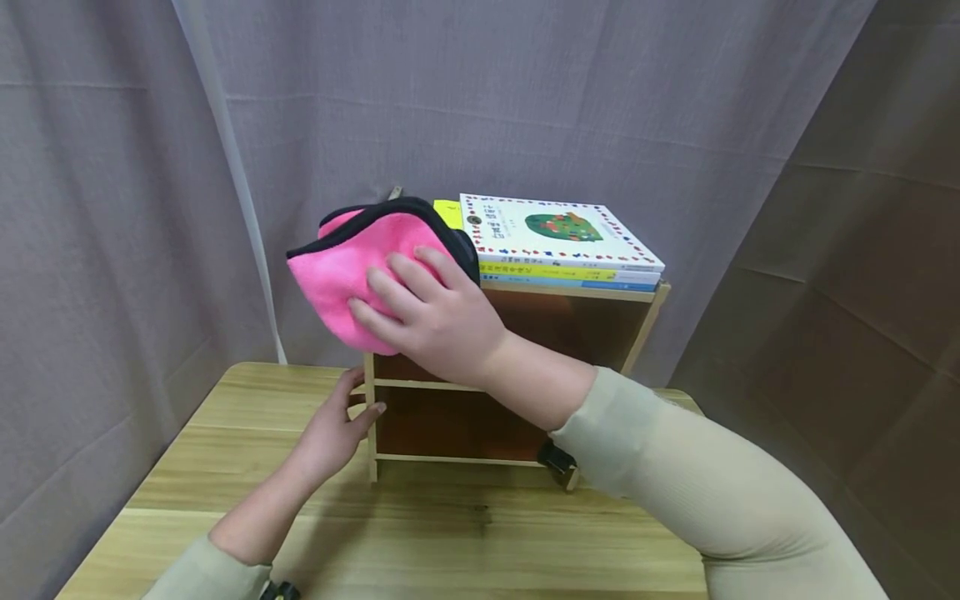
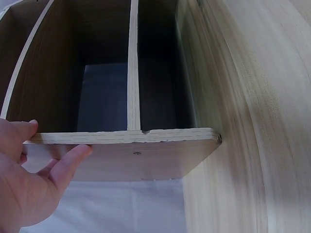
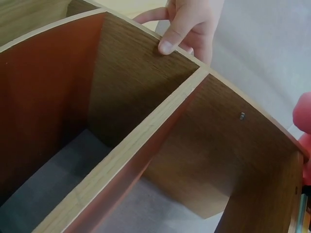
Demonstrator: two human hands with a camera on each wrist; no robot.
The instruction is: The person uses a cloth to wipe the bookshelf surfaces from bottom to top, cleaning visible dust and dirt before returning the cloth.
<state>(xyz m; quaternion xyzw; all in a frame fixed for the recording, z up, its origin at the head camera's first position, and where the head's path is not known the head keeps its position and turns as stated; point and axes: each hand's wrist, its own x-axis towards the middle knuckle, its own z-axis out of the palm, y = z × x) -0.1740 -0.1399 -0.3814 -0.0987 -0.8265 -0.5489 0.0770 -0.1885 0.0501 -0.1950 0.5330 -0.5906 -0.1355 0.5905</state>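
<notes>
A small wooden shelf (image 1: pixel 450 385) with brown inner boards stands on the table. My left hand (image 1: pixel 335 433) grips the front edge of its left side panel. In the left wrist view, the fingers of that hand (image 2: pixel 29 174) lie on both faces of the panel (image 2: pixel 121 158). High up at the shelf's top left corner, my right hand (image 1: pixel 442 321) holds a pink cloth (image 1: pixel 337 287) with black edging, its fingers spread over the fabric. The cloth hides that corner and hangs out past the left side. Only a bit of pink cloth (image 3: pixel 303 116) shows in the right wrist view.
Several books (image 1: pixel 570 242) lie stacked on top of the shelf, right beside the cloth. Below and around it runs the light wooden table (image 1: pixel 480 533). Grey curtains (image 1: pixel 525 100) hang close behind and at both sides.
</notes>
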